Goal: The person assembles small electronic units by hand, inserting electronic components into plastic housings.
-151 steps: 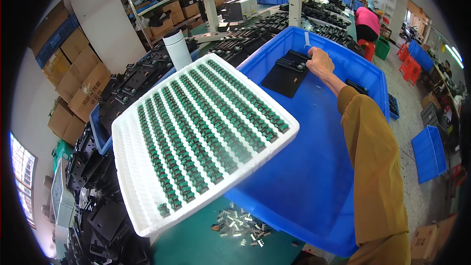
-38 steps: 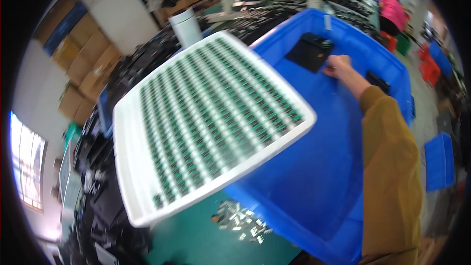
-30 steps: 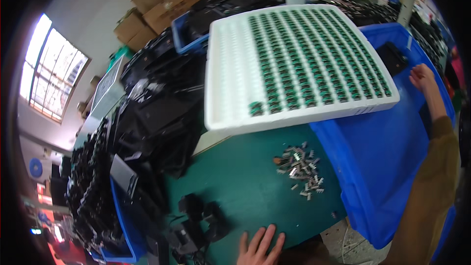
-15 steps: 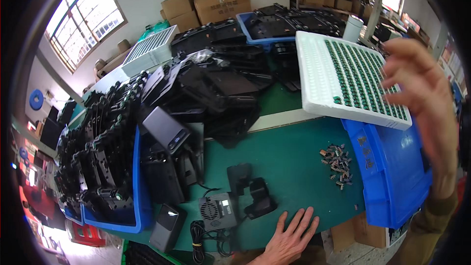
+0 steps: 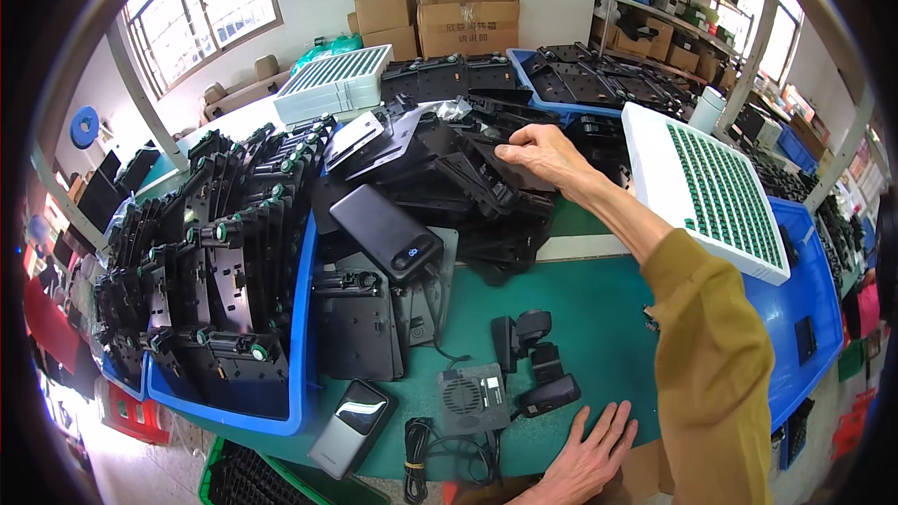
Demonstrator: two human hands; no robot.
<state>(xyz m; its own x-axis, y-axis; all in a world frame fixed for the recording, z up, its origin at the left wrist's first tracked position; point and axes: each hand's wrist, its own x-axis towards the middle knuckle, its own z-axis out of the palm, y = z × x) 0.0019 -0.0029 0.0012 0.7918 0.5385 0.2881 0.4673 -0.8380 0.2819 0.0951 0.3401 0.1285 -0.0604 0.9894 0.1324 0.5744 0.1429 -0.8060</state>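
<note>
My right hand (image 5: 550, 157) reaches over the heap of black plastic parts. Its thumb and fingers are closed at the edge of a black plastic panel (image 5: 480, 178) on top. Flat on the near edge of the green table mat lies my left hand (image 5: 591, 458), fingers apart and holding nothing. Close to it are a black camera-like device (image 5: 547, 379), a grey box with a round grille (image 5: 472, 397) and a coiled black cable (image 5: 417, 458). My right sleeve hides most of the small loose parts (image 5: 651, 318).
A blue bin (image 5: 304, 337) packed with upright black panels stands left. Two power banks (image 5: 388, 229) (image 5: 354, 430) lie near it. At right, a white foam tray (image 5: 645, 164) of green-topped parts rests over a blue bin (image 5: 809, 295). Another foam tray (image 5: 327, 98) sits far left.
My right hand has moved left from beside the white foam tray to the black heap, closing on a panel. My left hand remains on the mat. The whole view has shifted.
</note>
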